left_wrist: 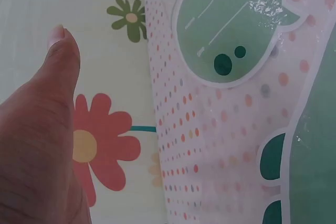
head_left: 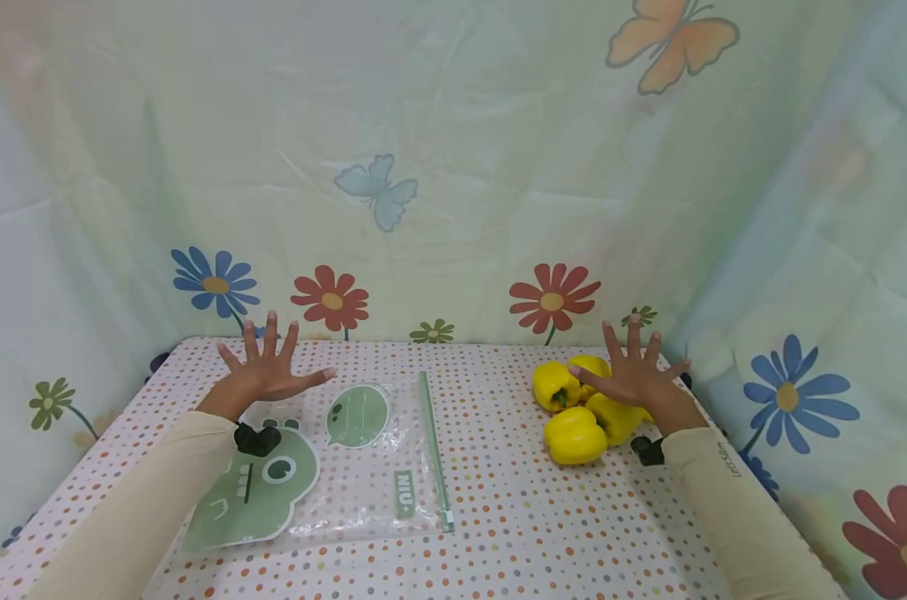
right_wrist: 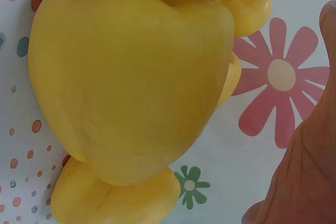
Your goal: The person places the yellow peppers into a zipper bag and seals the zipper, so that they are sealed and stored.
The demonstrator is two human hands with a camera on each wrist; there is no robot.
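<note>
My left hand [head_left: 262,375] is held with its fingers spread over the far left part of a clear zip bag [head_left: 363,492], holding nothing. The bag lies flat, printed with a green cartoon animal [head_left: 273,492] and edged on its right by a green zip strip [head_left: 434,450]. On the right, my right hand [head_left: 637,379] is likewise spread and empty, beside and partly in front of several yellow bell peppers [head_left: 576,436]. In the right wrist view one bell pepper [right_wrist: 131,82] fills much of the picture, with a green stem on top.
A dotted cloth covers the table [head_left: 498,533]. Behind it and at both sides hangs a pale curtain [head_left: 468,233] printed with flowers and butterflies. Each wrist wears a black strap mount [head_left: 257,439].
</note>
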